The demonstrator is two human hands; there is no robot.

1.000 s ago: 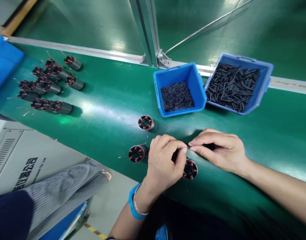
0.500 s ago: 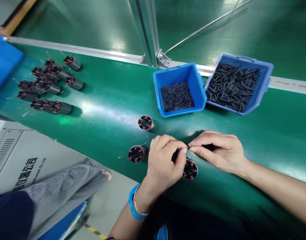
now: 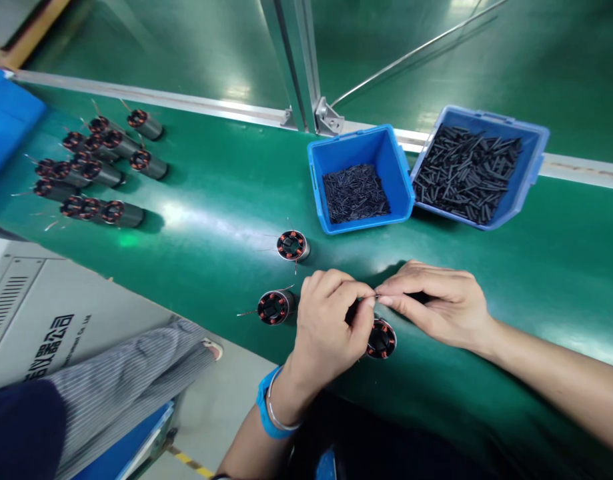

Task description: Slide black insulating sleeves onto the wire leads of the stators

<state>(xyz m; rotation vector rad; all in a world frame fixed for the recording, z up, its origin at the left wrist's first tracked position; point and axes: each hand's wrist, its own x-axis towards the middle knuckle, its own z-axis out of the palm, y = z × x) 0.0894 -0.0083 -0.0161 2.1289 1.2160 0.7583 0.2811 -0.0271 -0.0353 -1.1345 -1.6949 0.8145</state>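
My left hand [image 3: 333, 320] pinches a thin wire [image 3: 375, 296] between thumb and forefinger. Facing it, my right hand [image 3: 439, 300] is closed, its thumb and fingertips pressed on the same wire. Just below the fingertips stands a motor stator [image 3: 381, 339] with copper windings, partly covered by my left hand. To the left of that hand, another stator [image 3: 275, 307] stands upright with wire leads sticking out. A third stator [image 3: 293, 246] stands a little farther back. Whether a sleeve sits on the wire cannot be made out.
Two blue bins stand at the back: one [image 3: 359, 143] holds thin black tubes, the other [image 3: 536, 153] thicker black tube pieces. Several stators [image 3: 116, 213] lie grouped at the left. A metal post [image 3: 299, 67] rises behind the table. Another person's striped trouser leg [image 3: 136, 380] shows lower left.
The fingertips of my right hand have shifted very slightly left, closer to those of my left hand. Everything else looks the same.
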